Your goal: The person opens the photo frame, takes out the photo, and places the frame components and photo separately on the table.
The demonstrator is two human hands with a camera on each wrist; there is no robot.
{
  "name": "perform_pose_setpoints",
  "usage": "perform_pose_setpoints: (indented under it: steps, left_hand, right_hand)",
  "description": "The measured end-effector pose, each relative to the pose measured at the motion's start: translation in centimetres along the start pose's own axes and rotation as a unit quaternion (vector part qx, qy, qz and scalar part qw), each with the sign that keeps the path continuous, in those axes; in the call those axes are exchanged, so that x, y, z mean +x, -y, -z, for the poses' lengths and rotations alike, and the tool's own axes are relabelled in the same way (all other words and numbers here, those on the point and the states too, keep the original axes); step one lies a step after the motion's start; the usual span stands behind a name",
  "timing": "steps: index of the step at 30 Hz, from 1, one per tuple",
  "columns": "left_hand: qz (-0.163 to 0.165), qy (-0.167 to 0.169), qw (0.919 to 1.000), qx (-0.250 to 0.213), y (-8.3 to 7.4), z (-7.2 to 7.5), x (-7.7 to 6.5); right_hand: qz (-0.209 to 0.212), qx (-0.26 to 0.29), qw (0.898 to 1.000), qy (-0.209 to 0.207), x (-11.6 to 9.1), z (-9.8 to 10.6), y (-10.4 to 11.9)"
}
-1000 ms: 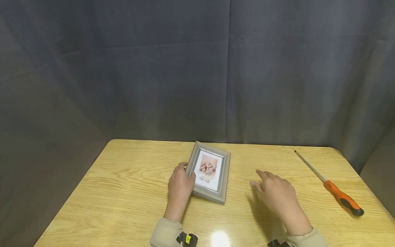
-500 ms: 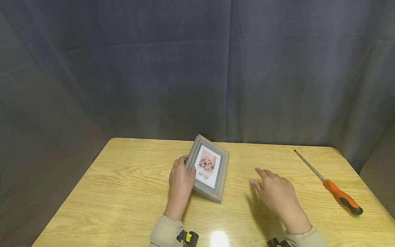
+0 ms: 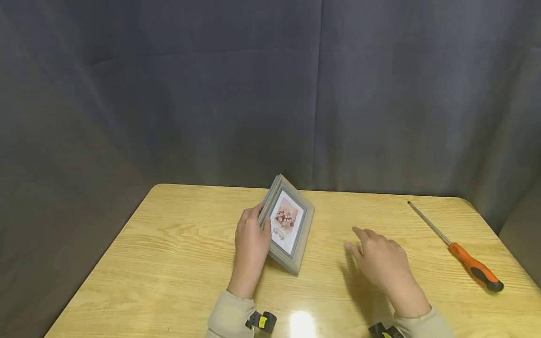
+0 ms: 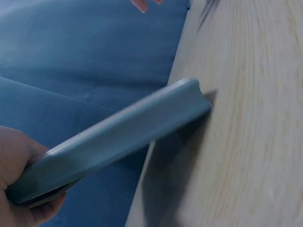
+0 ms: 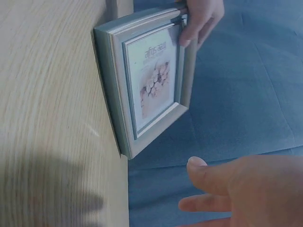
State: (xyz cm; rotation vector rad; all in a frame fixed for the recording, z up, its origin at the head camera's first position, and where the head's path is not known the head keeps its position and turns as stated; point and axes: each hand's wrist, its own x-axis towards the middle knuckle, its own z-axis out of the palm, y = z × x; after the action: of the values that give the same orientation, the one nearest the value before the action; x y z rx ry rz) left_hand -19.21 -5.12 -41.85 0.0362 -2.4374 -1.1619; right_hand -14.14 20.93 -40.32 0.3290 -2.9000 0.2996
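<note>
A grey picture frame [image 3: 289, 223] with a pink flower print stands tilted on the table, its left side raised. My left hand [image 3: 252, 239] grips that left edge, thumb on the front and fingers behind. The left wrist view shows the picture frame [image 4: 128, 132] edge-on, its far edge at the wood. In the right wrist view the picture frame [image 5: 151, 80] faces me, one long side against the tabletop. My right hand [image 3: 382, 258] hovers over the table to the right of it, fingers relaxed, touching nothing.
A long screwdriver [image 3: 469, 263] with an orange and black handle lies at the right of the wooden table [image 3: 169, 244]. A dark curtain [image 3: 236, 103] hangs behind the table's back edge.
My left hand has raised the left side of the picture frame, so it tilts more steeply to the right. My right hand has stayed nearly still.
</note>
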Motion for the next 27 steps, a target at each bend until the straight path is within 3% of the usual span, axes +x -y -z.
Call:
perform_pose_setpoints:
  steps: [14, 21, 27]
  left_hand:
    - [-0.096, -0.003, 0.9934, 0.063, -2.6, 0.1, 0.2]
    - [-0.175, -0.009, 0.9771, 0.121, -2.7, 0.3, 0.2]
    - [-0.227, 0.003, 0.9637, 0.141, -3.0, 0.5, 0.2]
  right_hand:
    - [-0.012, 0.013, 1.000, 0.003, 0.2, 0.4, 0.3]
    - [-0.014, 0.004, 1.000, -0.001, 0.2, 0.8, -0.2]
    - [-0.039, 0.011, 0.999, 0.014, 0.4, 1.6, -0.9]
